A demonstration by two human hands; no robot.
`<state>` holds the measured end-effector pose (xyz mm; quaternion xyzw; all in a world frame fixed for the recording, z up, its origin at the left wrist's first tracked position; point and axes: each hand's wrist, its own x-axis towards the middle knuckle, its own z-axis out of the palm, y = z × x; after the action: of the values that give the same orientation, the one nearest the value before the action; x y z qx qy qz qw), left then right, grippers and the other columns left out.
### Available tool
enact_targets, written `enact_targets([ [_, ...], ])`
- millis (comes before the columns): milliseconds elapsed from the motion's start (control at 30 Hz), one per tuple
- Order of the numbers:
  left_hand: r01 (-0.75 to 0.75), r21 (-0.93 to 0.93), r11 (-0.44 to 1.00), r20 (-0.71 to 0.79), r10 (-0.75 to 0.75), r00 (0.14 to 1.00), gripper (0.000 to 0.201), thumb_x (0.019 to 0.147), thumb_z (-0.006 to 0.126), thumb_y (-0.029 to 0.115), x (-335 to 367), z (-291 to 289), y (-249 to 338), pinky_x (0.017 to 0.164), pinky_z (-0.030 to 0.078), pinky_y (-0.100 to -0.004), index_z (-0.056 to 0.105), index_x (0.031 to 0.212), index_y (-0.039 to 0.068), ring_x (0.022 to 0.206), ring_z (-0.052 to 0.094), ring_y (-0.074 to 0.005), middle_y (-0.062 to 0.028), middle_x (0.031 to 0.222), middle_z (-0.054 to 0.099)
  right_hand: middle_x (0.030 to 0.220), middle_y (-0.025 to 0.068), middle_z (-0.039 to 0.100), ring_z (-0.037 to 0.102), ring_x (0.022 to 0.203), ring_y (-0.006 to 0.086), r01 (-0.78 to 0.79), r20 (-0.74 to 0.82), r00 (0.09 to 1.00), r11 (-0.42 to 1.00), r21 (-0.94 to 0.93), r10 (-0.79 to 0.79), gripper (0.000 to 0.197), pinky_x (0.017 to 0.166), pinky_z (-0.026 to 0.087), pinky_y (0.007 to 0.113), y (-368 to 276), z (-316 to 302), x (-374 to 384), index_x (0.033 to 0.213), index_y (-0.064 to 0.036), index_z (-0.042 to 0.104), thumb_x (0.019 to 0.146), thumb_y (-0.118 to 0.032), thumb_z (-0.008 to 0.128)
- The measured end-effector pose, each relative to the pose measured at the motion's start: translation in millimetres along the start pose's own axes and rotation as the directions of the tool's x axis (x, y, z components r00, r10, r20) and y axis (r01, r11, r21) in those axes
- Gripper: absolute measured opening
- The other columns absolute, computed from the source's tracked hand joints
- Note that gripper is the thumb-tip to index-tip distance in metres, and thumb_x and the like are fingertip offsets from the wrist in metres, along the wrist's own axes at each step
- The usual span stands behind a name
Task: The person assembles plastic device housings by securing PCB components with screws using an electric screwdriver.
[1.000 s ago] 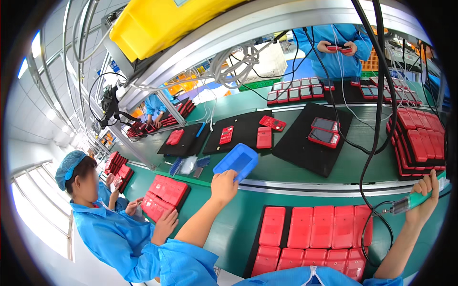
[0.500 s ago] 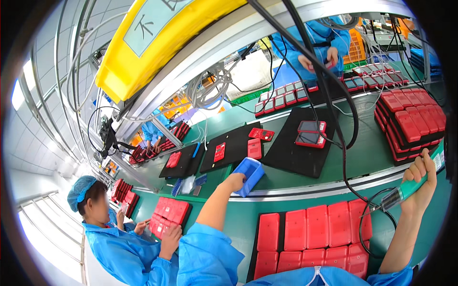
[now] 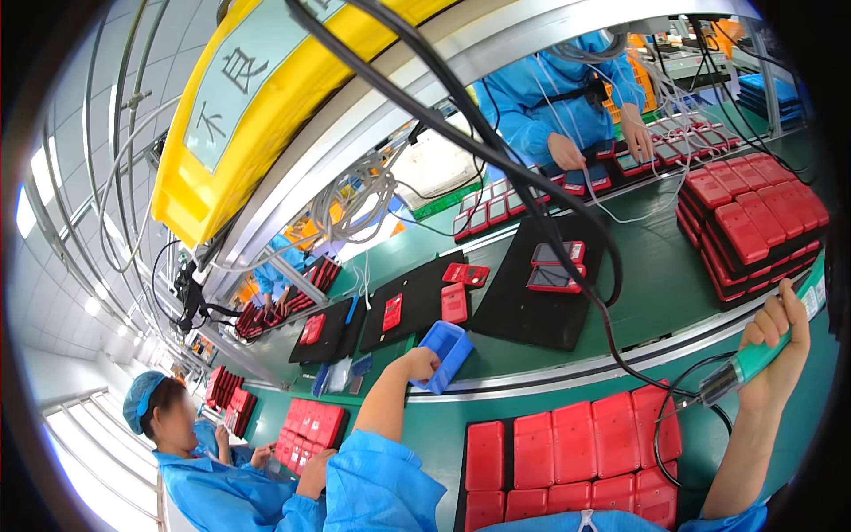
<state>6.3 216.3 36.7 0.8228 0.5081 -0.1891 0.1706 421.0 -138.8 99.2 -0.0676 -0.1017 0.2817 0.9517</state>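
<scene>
My left hand [image 3: 420,363] reaches into a small blue bin [image 3: 456,352] at the rail between the work surfaces. Its fingers are closed and bent down past the bin's near edge; the fingertips and anything between them are hidden. Wrapped in my right hand [image 3: 776,350] is an electric screwdriver [image 3: 729,378], green-bodied with a dark clear nose, its thin bit pointing left. Beneath that bit, two rows of red plastic casings [image 3: 572,446] lie on a black foam mat in front of me, small screw holes showing in them.
Black mats [image 3: 523,301] beyond the rail carry red devices and casings. Stacked red casings [image 3: 753,222] stand at the right. Dark cables [image 3: 541,208] hang across the view below a yellow bin [image 3: 204,151]. One co-worker [image 3: 222,465] sits left; another's hands [image 3: 567,152] handle devices opposite.
The view has shifted slightly, moving the scene left. My left hand stays at the blue bin and my right hand keeps the screwdriver. The co-worker opposite has lowered both hands to the devices.
</scene>
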Motion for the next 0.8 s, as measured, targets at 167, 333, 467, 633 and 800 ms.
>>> enact_targets([
  [167, -0.002, 0.186, 0.983, -0.217, 0.043, 0.975, 0.024, 0.059, 0.06, 0.006, 3.8, 10.2, -2.7, 0.058, 0.05, -0.0256, 0.065, 0.082, 0.005, 0.058, 0.061, -0.0142, -0.007, 0.066, 0.063, 0.055, -0.0048, 0.031, 0.029, 0.044, 0.0033, -0.016, 0.007, 1.0, 1.0, 0.011, 0.016, 0.011, 0.041, 0.027, 0.019, -7.4, 5.4, -5.9, 0.094, -0.0042, 0.049, 0.085, -0.008, 0.045],
  [333, -0.046, -0.538, 0.842, -0.335, -0.163, 0.928, 0.018, 0.06, 0.059, 0.002, -3.3, 13.8, -8.0, 0.058, 0.05, -0.0264, 0.064, 0.077, -0.001, 0.058, 0.061, -0.018, -0.011, 0.067, 0.062, 0.055, -0.0052, 0.031, 0.03, 0.044, 0.0033, -0.013, 0.001, 1.0, 1.0, 0.004, 0.013, 0.01, 0.041, 0.029, 0.019, -2.0, 8.6, -5.1, 0.094, -0.0046, 0.048, 0.085, -0.008, 0.046],
  [467, -0.231, -0.945, 0.231, -0.289, -0.267, 0.919, 0.017, 0.07, 0.06, -0.002, -9.8, 20.1, -3.7, 0.065, 0.051, -0.0263, 0.057, 0.085, -0.01, 0.07, 0.058, -0.0189, -0.0121, 0.079, 0.058, 0.055, -0.0055, 0.03, 0.03, 0.045, 0.0034, -0.012, -0.01, 1.0, 0.999, -0.035, 0.012, 0.009, 0.042, 0.03, 0.019, -3.6, 12.7, -9.1, 0.093, -0.0054, 0.048, 0.084, -0.008, 0.046],
  [633, -0.395, -0.697, -0.599, -0.116, -0.449, 0.886, 0.007, 0.076, 0.056, -0.004, 13.2, 35.9, -26.7, 0.072, 0.051, -0.0238, 0.052, 0.08, -0.007, 0.078, 0.054, -0.02, -0.0109, 0.079, 0.053, 0.059, -0.0046, 0.027, 0.027, 0.046, 0.0033, -0.066, 0.19, 0.98, 0.997, 0.045, 0.057, 0.009, 0.043, 0.027, 0.019, -9.4, -21.9, 7.3, 0.092, -0.0043, 0.048, 0.088, -0.008, 0.041],
  [800, -0.34, -0.514, -0.788, -0.04, -0.374, 0.926, 0.007, 0.077, 0.048, -0.005, 30.4, 30.1, -13.7, 0.06, 0.052, -0.0218, 0.047, 0.07, -0.008, 0.063, 0.054, -0.0179, -0.0104, 0.07, 0.051, 0.06, -0.0036, 0.026, 0.026, 0.046, 0.0041, -0.054, 0.212, 0.976, 0.998, 0.015, 0.05, 0.009, 0.044, 0.025, 0.019, -16.6, -12.7, -0.8, 0.091, -0.0037, 0.046, 0.089, -0.009, 0.039],
])
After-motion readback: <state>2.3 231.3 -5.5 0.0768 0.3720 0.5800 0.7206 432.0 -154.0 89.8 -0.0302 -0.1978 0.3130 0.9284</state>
